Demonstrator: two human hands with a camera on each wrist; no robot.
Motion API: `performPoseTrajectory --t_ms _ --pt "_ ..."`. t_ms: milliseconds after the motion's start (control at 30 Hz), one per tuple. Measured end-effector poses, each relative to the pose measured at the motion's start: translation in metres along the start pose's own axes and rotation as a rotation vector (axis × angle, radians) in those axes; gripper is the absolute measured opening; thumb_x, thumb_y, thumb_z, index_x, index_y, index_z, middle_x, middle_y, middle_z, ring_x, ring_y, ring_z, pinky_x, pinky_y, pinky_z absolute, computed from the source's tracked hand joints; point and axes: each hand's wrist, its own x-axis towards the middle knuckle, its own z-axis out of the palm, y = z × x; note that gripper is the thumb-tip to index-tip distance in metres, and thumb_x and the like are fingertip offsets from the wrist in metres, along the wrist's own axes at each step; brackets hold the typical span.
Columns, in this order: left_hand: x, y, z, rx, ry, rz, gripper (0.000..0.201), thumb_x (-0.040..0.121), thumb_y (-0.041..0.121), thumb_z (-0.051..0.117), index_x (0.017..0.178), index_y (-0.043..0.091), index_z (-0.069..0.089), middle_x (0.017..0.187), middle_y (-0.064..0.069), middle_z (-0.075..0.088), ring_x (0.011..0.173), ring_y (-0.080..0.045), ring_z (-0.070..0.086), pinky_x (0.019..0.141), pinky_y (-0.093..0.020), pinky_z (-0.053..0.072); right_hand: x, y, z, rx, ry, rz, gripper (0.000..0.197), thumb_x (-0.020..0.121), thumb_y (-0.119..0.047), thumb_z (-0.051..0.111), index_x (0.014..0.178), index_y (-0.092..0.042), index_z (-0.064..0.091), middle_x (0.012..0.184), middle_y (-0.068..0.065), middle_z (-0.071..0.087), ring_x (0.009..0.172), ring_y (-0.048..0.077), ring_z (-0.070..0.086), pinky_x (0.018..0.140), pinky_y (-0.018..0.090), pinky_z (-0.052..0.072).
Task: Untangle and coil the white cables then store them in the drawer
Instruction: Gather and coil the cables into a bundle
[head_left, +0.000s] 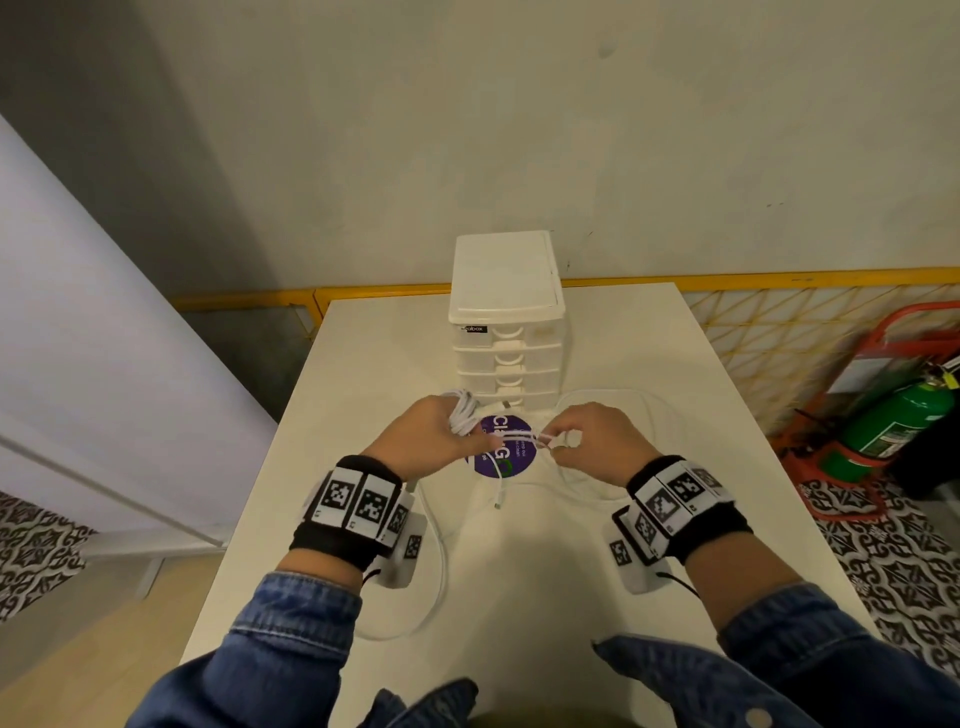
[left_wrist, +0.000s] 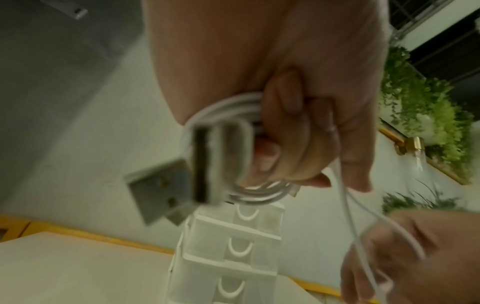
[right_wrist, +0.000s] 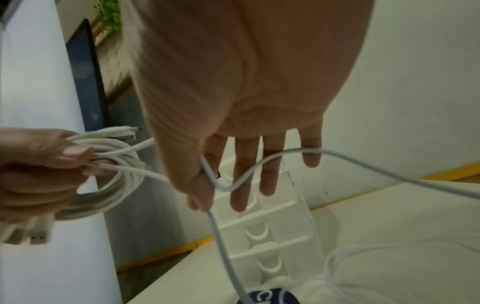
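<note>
At the centre of the head view, the left hand (head_left: 434, 436) grips the coiled bundle of thin white cable (head_left: 462, 413), and the right hand (head_left: 587, 441), which pinches the loose white strand (head_left: 540, 441), should feed it slowly, without kinks, for even loops.

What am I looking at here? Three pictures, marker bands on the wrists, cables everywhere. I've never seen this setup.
No machine: a person works with bare hands and wears three cameras. The big picture comes from the head, looking down; the other two look along each wrist. The checkered bands are markers strapped to the wrists. The left hand grips a coiled bundle of white cable, a USB plug sticking out. The right hand pinches a loose strand that leads from that bundle. More cable lies slack on the white table, around a purple sticker. Behind it stands a small drawer unit, all drawers closed.
</note>
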Motion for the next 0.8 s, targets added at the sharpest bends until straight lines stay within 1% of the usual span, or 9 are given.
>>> performPoseTrajectory --t_ms 67,133,267,400,467,533,633,700,800 --pt "-0.001 0.000 -0.007 0.004 0.089 0.000 0.021 0.081 0.026 0.072 0.068 0.027 0.056 0.063 0.013 0.057 0.053 0.003 0.054 0.053 -0.012 0.038 -0.001 0.013 0.000 -0.111 0.055 0.062 0.016 0.082 -0.019 0.060 0.084 -0.031 0.070 0.105 -0.005 0.067 0.112 0.018 0.053 0.108 0.046 0.026" --pt "-0.003 0.001 -0.016 0.010 0.156 -0.015 0.023 0.084 0.026 0.069 0.067 0.025 0.055 0.059 0.010 0.054 0.049 -0.001 0.050 0.050 -0.014 0.036 -0.003 0.024 0.001 -0.186 0.060 0.112 0.020 0.086 -0.019 0.057 0.098 -0.029 0.069 0.121 -0.004 0.061 0.128 0.018 0.040 0.113 0.049 0.013" --pt "-0.004 0.006 -0.016 -0.032 0.169 -0.042 0.029 0.086 0.025 0.067 0.062 0.017 0.053 0.049 0.007 0.049 0.037 -0.001 0.041 0.041 -0.010 0.033 -0.007 0.009 0.002 0.161 0.119 -0.078 0.052 0.082 0.001 0.048 0.130 -0.019 0.050 0.138 0.003 0.049 0.132 0.018 0.038 0.110 0.027 0.024" --pt "-0.004 0.014 -0.003 -0.167 0.112 -0.054 0.029 0.088 0.022 0.065 0.062 0.012 0.054 0.034 0.010 0.044 0.032 -0.002 0.034 0.039 -0.013 0.029 -0.007 -0.026 0.011 0.560 0.090 -0.162 0.052 0.085 -0.018 0.039 0.136 -0.027 0.042 0.134 -0.007 0.051 0.126 0.004 0.043 0.104 0.019 0.033" --pt "-0.004 0.015 -0.003 -0.215 0.115 -0.082 0.029 0.087 0.023 0.065 0.064 0.011 0.053 0.035 0.009 0.042 0.032 -0.003 0.032 0.038 -0.015 0.028 -0.009 -0.034 0.016 0.729 0.050 -0.158 0.044 0.090 -0.027 0.037 0.132 -0.026 0.049 0.121 -0.005 0.062 0.115 0.003 0.054 0.100 0.019 0.040" --pt "-0.004 0.014 -0.005 -0.224 0.147 -0.105 0.029 0.087 0.024 0.065 0.065 0.010 0.053 0.040 0.009 0.041 0.033 -0.004 0.032 0.038 -0.014 0.029 -0.012 -0.037 0.015 0.825 0.060 -0.144 0.043 0.095 -0.041 0.034 0.125 -0.020 0.056 0.092 0.002 0.068 0.088 0.010 0.064 0.088 0.016 0.047" --pt "-0.005 0.008 -0.009 -0.192 0.171 -0.128 0.028 0.087 0.027 0.065 0.067 0.010 0.055 0.047 0.003 0.042 0.034 -0.004 0.033 0.038 -0.014 0.030 -0.011 -0.036 0.013 0.816 0.034 -0.121 0.045 0.094 -0.046 0.036 0.117 -0.017 0.062 0.068 0.003 0.055 0.055 0.009 0.050 0.060 0.018 0.045" --pt "-0.005 0.005 -0.008 -0.183 0.148 -0.153 0.029 0.086 0.029 0.066 0.067 0.010 0.055 0.044 0.006 0.043 0.034 -0.003 0.032 0.038 -0.015 0.029 -0.009 -0.032 0.016 0.697 0.054 -0.133 0.029 0.092 -0.039 0.049 0.113 -0.025 0.064 0.077 -0.009 0.063 0.065 0.000 0.058 0.067 0.017 0.046" --pt "-0.008 0.002 -0.007 -0.185 0.074 -0.186 0.029 0.085 0.030 0.067 0.064 0.013 0.055 0.036 0.010 0.040 0.034 -0.005 0.031 0.038 -0.016 0.027 -0.005 -0.023 0.012 0.544 0.118 -0.152 0.021 0.089 -0.032 0.058 0.108 -0.036 0.065 0.104 -0.011 0.070 0.096 0.002 0.064 0.088 0.023 0.049"
